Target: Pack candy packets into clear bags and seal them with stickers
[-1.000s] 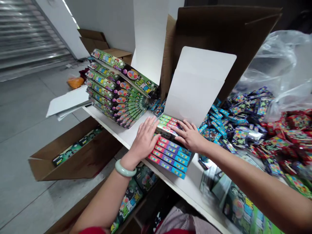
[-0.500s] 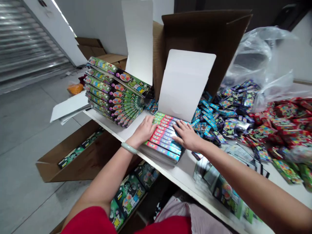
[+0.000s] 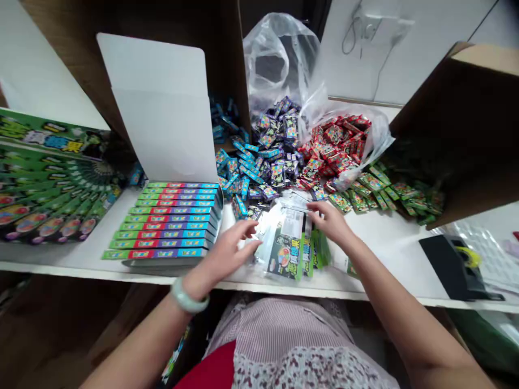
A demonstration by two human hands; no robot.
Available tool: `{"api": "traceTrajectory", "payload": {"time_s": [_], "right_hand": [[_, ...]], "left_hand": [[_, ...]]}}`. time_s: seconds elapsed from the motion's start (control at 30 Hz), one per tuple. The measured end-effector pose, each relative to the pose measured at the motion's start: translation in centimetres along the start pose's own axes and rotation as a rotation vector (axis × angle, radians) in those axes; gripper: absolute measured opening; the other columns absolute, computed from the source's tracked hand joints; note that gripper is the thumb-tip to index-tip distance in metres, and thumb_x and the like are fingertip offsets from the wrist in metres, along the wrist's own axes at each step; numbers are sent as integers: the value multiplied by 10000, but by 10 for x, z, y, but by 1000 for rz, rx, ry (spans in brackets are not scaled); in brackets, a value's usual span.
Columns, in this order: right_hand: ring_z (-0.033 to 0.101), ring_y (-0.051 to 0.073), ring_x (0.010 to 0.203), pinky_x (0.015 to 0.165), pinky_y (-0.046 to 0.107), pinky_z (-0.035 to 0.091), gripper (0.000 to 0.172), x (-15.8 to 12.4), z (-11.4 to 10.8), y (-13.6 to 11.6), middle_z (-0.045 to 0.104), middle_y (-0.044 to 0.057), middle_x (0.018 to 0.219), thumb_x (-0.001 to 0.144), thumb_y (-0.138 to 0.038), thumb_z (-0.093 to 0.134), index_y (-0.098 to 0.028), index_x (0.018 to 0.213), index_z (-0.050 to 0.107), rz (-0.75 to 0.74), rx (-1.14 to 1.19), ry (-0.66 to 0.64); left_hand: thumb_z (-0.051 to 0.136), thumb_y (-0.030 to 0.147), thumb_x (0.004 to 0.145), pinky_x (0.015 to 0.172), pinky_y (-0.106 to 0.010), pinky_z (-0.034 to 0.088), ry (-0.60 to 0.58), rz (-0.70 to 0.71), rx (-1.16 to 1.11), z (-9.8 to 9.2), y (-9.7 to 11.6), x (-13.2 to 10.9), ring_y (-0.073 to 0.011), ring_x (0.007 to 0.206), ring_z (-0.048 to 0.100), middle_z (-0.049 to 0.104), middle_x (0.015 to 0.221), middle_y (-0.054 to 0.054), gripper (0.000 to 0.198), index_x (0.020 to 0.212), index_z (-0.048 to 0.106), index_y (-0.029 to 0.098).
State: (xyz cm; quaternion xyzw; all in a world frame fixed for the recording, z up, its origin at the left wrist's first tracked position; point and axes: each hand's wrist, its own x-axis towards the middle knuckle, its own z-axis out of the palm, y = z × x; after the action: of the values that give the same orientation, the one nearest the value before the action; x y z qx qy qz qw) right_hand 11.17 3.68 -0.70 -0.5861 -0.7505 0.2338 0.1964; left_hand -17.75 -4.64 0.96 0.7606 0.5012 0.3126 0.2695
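Head view: I report from left to right. At the left edge I find a stack of green-and-black printed cardboard boxes [image 3: 44,200], cut off by the frame. Beside it stands an open dark cardboard box [image 3: 166,263], its tall white cardboard flap [image 3: 162,124] raised at the back. I note close rows of thin packs [image 3: 162,227] in it, banded green, red, purple and blue from left to right.

Just right of that box is my left hand [image 3: 227,254], above a pale green, ring-shaped bangle [image 3: 188,297]. Its fingers are curved, with a clear gap between thumb and forefinger, at the left side of a cluster of flat, clear plastic pouches with green-and-black printing [image 3: 286,251]. I cannot tell whether it touches them. The pouches lie overlapping near the front edge of the white tabletop [image 3: 377,259], between both hands.

Behind them I record, side by side, heaps of small blue packets [image 3: 245,167], purple packets [image 3: 279,162] and red packets [image 3: 338,143], the red ones partly inside clear plastic.

My right hand [image 3: 332,221] is at the pouches' upper right edge, fingers bent; I cannot tell whether it pinches one. Further right lie small green packets [image 3: 373,186], partly within a brown cardboard carton [image 3: 466,119]. In front of the carton stands a black tape dispenser [image 3: 450,265].
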Motion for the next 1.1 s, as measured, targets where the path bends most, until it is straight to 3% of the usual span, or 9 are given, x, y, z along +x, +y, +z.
{"api": "traceTrajectory", "payload": {"time_s": [0.13,0.27,0.4,0.53,0.63,0.73,0.83,0.93,1.1], "right_hand": [[452,288,1294,1079,420,351,678,1,26,-9,532,164,1378,737,-353,736,-150,1340,504,-138,-83,-147],[406,345,1308,1076,454,335,771,2,42,-22,481,231,1387,709,-396,774,-85,1351,482,-147,-146,-158],[492,292,1222,1025,407,393,637,8,36,-20,565,166,1288,753,-386,738,-146,1305,529,-140,-73,-101],[629,210,911,836,334,496,332,9,3,-25,689,87,994,848,-383,610,-153,1086,642,-99,174,-37],[655,201,811,777,337,520,316,6,-25,-32,722,35,868,782,-439,653,-169,941,693,-85,563,-266],[667,215,834,816,371,523,397,2,-41,-36,744,22,879,695,-494,718,-170,926,726,-51,717,-499],[664,228,890,883,402,495,397,-2,-44,-35,749,61,957,717,-518,712,-169,903,754,-52,765,-418],[640,228,1024,968,405,449,334,-5,-43,-38,716,80,1117,756,-484,709,-197,919,764,-141,874,-378],[654,230,947,903,427,492,302,-9,-42,-57,725,70,972,815,-476,633,-205,902,732,-218,835,-298]], "left_hand": [[796,448,644,901,-514,465,-34,-131,151,64,3,40,-317,1021,551,580,1004,-100,484,936,525,173],[766,333,667,771,-420,500,37,-253,80,80,-11,49,-240,832,573,547,801,-19,350,787,467,195],[595,204,787,663,-306,499,104,-279,-28,71,-9,52,-160,695,570,551,720,10,119,765,479,184],[541,188,832,671,-269,506,115,-219,-125,45,16,57,-147,743,611,625,796,-5,56,881,566,176],[538,181,863,689,-277,500,117,-89,-76,25,38,61,-155,759,615,638,812,-14,72,883,607,180],[494,158,912,725,-306,516,49,158,74,15,55,60,-176,812,629,654,872,-56,137,955,624,163],[502,178,930,830,-399,538,32,302,309,14,63,54,-242,967,636,666,1045,-138,225,1134,576,117],[496,150,924,872,-463,541,64,302,491,16,61,45,-284,1043,631,645,1159,-194,321,1239,510,84],[398,71,910,796,-398,569,124,257,398,16,46,39,-244,922,681,703,1034,-152,309,1142,597,117]]}}
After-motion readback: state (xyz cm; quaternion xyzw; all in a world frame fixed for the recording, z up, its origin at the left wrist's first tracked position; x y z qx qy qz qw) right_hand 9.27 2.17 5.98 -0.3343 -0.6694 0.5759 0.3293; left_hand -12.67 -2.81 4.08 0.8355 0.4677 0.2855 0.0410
